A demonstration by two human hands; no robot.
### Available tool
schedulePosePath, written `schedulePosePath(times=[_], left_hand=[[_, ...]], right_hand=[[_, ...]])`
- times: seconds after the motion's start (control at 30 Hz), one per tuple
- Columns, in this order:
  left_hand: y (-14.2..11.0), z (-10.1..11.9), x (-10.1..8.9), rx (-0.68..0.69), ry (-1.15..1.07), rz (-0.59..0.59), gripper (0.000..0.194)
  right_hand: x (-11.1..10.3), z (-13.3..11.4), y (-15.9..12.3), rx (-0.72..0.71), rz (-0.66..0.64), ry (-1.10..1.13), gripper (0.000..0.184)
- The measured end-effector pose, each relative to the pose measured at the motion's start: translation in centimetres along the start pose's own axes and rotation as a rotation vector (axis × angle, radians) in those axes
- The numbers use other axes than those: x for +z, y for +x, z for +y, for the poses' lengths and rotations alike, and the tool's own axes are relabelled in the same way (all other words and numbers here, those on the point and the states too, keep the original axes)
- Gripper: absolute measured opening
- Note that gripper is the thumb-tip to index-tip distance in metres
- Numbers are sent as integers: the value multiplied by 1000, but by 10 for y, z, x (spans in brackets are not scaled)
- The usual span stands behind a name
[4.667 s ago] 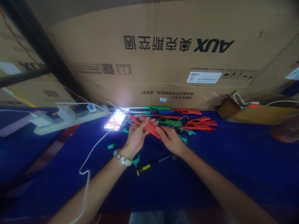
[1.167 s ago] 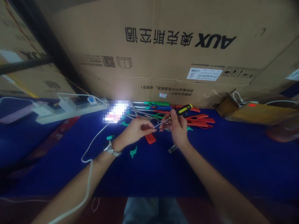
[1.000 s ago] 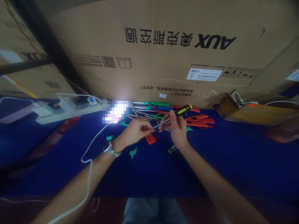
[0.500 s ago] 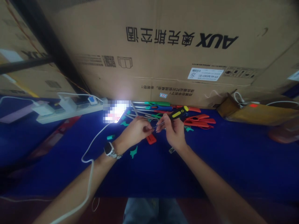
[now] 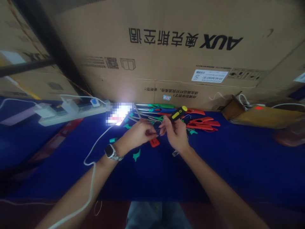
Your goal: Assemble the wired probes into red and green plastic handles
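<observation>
My right hand (image 5: 177,135) is closed around a screwdriver (image 5: 178,113) with a black and yellow handle, tilted up to the right. Its shaft is mostly hidden by my fingers. My left hand (image 5: 143,131) pinches something small close to the fingertips of my right hand; I cannot make it out. Just beyond both hands lie several long-barrelled tools, which look like lighters, with metal tubes and green (image 5: 162,106), blue and red handles (image 5: 203,123). A red plastic piece (image 5: 154,142) shows under my left fingers.
Small green plastic parts (image 5: 136,155) lie on the blue table cover (image 5: 152,181). A bright phone screen (image 5: 121,111) and a power strip (image 5: 71,114) with plugs stand at left. A white cable (image 5: 91,181) crosses my left forearm. Large cardboard boxes (image 5: 166,63) close off the back.
The screwdriver's handle has swung a little to the left and tilted more upright in my right hand. My left hand has stayed almost in place.
</observation>
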State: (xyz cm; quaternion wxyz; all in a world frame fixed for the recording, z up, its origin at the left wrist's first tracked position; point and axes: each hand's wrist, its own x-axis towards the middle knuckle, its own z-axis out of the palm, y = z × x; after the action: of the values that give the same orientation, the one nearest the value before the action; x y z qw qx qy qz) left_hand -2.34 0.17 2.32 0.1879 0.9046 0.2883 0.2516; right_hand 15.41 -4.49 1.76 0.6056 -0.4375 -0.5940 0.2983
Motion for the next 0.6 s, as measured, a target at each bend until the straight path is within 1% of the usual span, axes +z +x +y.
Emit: schedulePosePath(times=[0.1, 0.13, 0.17, 0.27, 0.33, 0.4, 0.6], left_hand=[[-5, -3, -8, 49, 16, -68, 45], [-6, -4, -9, 66, 35, -103, 53], [-8, -4, -10, 77, 55, -140, 54], [-9, -4, -9, 72, 100, -210, 38], [-8, -4, -6, 78, 92, -205, 29], [-7, -5, -2, 92, 59, -184, 25], [-4, -9, 3, 112, 7, -123, 31]], right_hand=[[-5, -2, 0, 31, -15, 14, 38], [-6, -3, 0, 35, -44, 1, 39], [-8, -3, -1, 39, -80, -14, 40], [-9, -4, -4, 42, -175, -47, 39], [-9, -3, -5, 25, -205, -85, 38], [-8, -2, -5, -1, -215, -140, 38], [-10, 1, -3, -53, -214, -281, 39]])
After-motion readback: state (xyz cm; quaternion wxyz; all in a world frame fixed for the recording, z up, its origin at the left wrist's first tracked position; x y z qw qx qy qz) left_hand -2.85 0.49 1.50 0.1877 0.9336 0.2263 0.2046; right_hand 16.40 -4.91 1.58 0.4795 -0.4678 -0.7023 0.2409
